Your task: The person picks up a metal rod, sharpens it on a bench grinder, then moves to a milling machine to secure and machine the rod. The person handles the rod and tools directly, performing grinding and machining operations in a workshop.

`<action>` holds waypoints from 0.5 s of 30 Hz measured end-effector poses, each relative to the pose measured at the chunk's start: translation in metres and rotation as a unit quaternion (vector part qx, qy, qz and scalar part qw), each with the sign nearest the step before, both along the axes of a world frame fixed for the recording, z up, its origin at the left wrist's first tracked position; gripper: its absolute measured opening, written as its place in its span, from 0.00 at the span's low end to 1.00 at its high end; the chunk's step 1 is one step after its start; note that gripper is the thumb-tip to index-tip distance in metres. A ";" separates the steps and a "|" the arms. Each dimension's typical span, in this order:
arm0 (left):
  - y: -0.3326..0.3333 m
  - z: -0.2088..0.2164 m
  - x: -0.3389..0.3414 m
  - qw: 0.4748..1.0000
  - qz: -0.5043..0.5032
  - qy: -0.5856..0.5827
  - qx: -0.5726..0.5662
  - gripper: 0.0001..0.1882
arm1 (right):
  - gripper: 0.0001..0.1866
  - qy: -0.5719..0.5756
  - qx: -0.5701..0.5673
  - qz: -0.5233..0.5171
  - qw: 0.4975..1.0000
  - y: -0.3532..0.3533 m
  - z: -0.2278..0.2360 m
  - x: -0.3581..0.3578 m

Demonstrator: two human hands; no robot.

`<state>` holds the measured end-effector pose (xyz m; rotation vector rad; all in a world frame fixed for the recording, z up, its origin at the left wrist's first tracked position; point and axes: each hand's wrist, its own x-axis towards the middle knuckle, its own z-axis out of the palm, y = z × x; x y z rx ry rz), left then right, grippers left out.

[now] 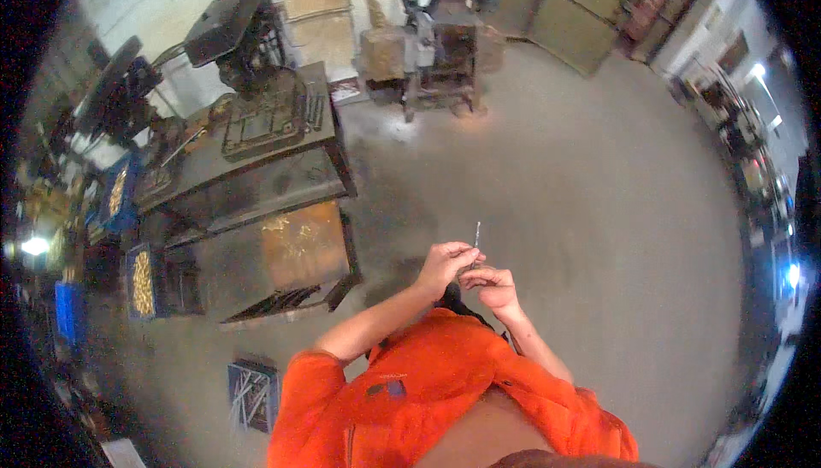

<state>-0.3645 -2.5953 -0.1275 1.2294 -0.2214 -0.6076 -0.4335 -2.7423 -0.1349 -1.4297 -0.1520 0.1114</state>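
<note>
Workshop concrete floor (599,211) spreads wide, tabletop (256,168) at ten o'clock. Both hands, left (445,264) and right (494,284), pinch closed on a thin metal rod (476,235) at centre, seemingly mid-fitting; the next move likely needs steady fingertip alignment.

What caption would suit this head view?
Both hands, left hand and right hand, pinch a thin metal rod beside a workbench.
</note>
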 end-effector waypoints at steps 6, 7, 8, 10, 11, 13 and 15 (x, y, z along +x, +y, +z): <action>-0.030 0.023 0.106 0.986 0.158 0.060 -0.013 0.10 | 0.22 0.048 -0.020 0.172 0.984 -0.047 0.020 0.154; -0.032 0.024 0.120 0.981 0.184 0.064 -0.011 0.10 | 0.23 0.056 -0.010 0.183 0.982 -0.048 0.020 0.173; -0.033 0.023 0.132 0.976 0.204 0.078 -0.014 0.10 | 0.25 0.065 -0.001 0.192 0.979 -0.046 0.020 0.191; -0.031 0.020 0.161 0.965 0.241 0.099 -0.018 0.10 | 0.26 0.044 -0.012 0.209 0.977 -0.042 0.014 0.229; -0.030 0.016 0.175 0.963 0.254 0.092 -0.016 0.09 | 0.25 0.017 -0.034 0.213 0.976 -0.040 0.006 0.246; -0.024 0.003 0.204 0.958 0.275 0.078 -0.008 0.09 | 0.24 -0.022 -0.076 0.214 0.974 -0.033 0.001 0.281; -0.013 -0.006 0.240 0.961 0.269 0.065 0.013 0.09 | 0.22 -0.047 -0.122 0.204 0.970 -0.027 0.002 0.319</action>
